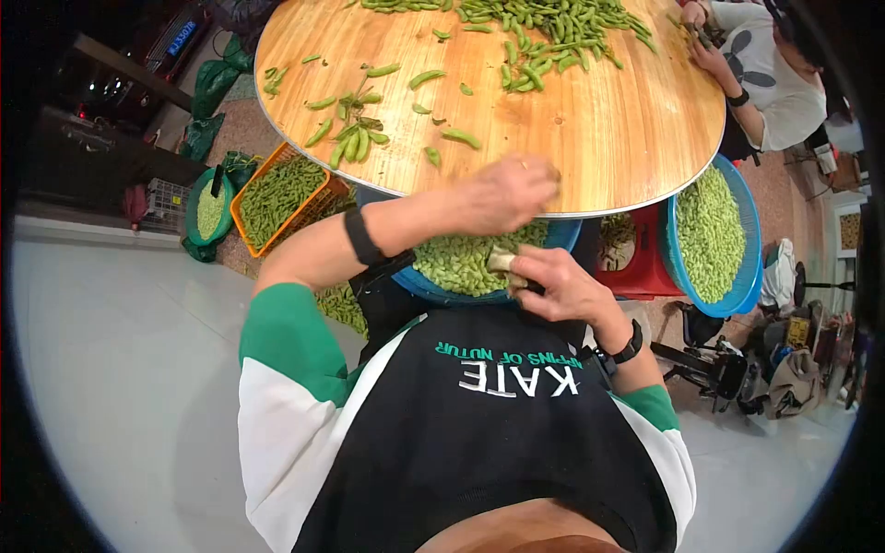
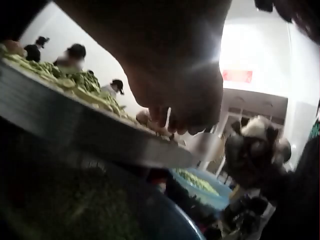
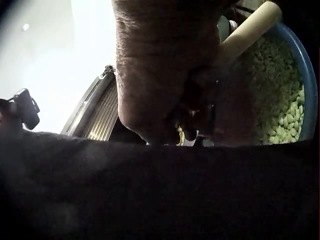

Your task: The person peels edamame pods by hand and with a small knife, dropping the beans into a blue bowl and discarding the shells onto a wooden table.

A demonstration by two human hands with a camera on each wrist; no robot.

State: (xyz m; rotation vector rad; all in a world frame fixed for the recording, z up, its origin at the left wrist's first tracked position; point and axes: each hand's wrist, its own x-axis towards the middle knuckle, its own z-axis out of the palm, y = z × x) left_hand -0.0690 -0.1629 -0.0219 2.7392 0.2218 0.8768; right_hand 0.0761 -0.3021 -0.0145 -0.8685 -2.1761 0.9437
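My left hand (image 1: 512,194) is over the near rim of the round wooden table (image 1: 636,138), its fingers bent and blurred. In the left wrist view, those fingers (image 2: 180,117) point down close to the rim; I cannot tell what is between them. Lower, at the basin's right side, my right hand (image 1: 558,284) has curled fingers and wears a cream cover (image 1: 501,259) on the thumb. A bit of yellow-green soybean pod (image 3: 181,135) shows at its fingers, mostly hidden in shadow. Shelled soybeans (image 1: 456,263) fill the blue basin (image 1: 429,288) beneath both hands.
Soybean pods (image 1: 544,37) are heaped at the table's far side, with loose pods (image 1: 355,143) at the left. An orange crate (image 1: 253,244) of pods stands left; another blue basin (image 1: 758,244) of beans stands right. Another person (image 1: 774,88) sits at the table's right.
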